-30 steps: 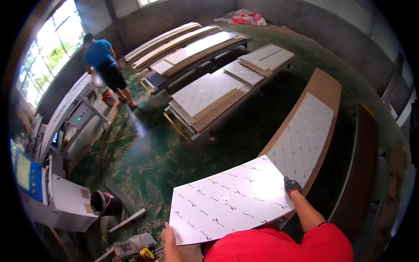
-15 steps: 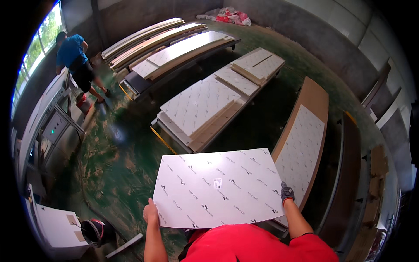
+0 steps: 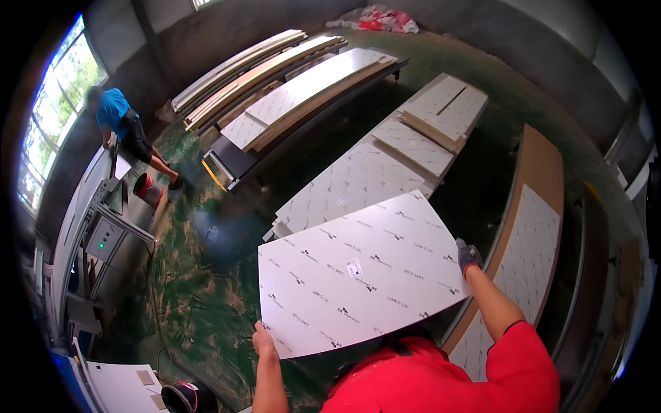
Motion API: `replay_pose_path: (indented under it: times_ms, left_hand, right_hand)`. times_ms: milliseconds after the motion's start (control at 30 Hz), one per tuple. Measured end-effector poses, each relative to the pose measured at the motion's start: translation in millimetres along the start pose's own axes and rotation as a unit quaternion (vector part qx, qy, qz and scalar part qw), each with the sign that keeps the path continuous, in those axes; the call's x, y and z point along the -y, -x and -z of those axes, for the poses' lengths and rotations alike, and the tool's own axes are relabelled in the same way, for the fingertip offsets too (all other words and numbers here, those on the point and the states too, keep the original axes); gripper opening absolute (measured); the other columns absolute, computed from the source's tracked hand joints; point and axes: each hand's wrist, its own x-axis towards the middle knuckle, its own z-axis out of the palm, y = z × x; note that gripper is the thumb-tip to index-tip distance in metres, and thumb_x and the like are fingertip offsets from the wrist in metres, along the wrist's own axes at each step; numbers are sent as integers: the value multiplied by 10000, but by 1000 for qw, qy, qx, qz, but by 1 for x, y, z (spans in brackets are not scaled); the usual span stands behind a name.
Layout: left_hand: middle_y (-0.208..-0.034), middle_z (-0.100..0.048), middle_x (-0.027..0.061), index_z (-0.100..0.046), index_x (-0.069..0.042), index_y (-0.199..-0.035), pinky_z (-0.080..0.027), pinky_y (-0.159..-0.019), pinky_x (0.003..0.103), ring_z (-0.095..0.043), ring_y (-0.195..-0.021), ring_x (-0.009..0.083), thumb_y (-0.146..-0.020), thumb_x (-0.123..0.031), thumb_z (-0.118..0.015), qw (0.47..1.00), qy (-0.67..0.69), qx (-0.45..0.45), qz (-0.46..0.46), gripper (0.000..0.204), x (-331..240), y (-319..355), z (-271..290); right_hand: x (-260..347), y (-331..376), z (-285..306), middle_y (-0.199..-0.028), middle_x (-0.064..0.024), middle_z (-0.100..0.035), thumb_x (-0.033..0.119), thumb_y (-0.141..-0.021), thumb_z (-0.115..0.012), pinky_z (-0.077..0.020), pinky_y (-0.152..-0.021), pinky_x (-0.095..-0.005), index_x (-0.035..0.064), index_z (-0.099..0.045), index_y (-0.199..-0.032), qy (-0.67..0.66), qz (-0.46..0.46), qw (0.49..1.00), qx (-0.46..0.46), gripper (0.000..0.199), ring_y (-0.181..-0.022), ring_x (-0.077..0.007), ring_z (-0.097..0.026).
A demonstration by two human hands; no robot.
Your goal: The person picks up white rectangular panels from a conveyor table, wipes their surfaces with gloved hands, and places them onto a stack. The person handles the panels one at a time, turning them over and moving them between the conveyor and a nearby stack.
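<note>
A wide white panel (image 3: 344,296), covered in printed protective film with a small label near its middle, is held in front of my body. My bare left hand (image 3: 263,341) grips its left edge near the close corner, the fingers partly hidden beneath. On the right edge, my right hand (image 3: 468,256) in a grey glove is closed around the board. The panel is tilted, its right side reaching farther away. Beyond its far edge lies a long stack of similar film-covered panels (image 3: 330,180), partly covered from sight by the held one.
To the right stands a long brown board with a white panel (image 3: 527,237) on it. More stacked boards (image 3: 303,89) lie on racks farther off. At left, a person in a blue shirt (image 3: 113,110) leans over a long machine (image 3: 103,237). A black bucket (image 3: 180,398) sits at lower left.
The held panel has tilted, its right end rising away and its left end dropping nearer. The surroundings have shifted rightward in view. Both hands keep their hold. The person in blue leans farther over the machine.
</note>
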Motion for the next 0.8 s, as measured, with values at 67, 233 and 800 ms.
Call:
replay_pose_path:
  times_ms: [67, 233, 800]
  left_hand:
    - [-1092, -720, 195, -713, 73, -1086, -514, -888, 405, -693, -1006, 297, -914, -539, -462, 998, 56, -16, 24, 684, -10, -24, -59]
    - [-1082, -713, 183, -690, 90, -1100, -525, -874, 412, -690, -986, 295, -908, -533, -502, 982, 158, -66, 78, 678, -57, -70, -191]
    - [-1083, -712, 153, -685, 74, -1093, -518, -848, 358, -686, -962, 273, -978, -491, -470, 977, 172, -89, 86, 615, -49, -190, -378]
  right_hand:
    - [63, -78, -34, -1063, -264, -696, 619, -918, -485, -513, -899, -476, 5, -740, -1022, 28, 17, 999, -10, 674, -1066, -417, -664]
    - [211, -231, -132, -1068, -255, -680, 614, -897, -507, -511, -890, -483, 5, -734, -972, 95, 86, 992, 8, 654, -1082, -437, -635]
    - [276, -487, -324, -1142, -185, -689, 327, -1024, -410, -494, -965, -434, 77, -694, -1145, 236, 420, 875, 45, 397, -1063, -355, -655]
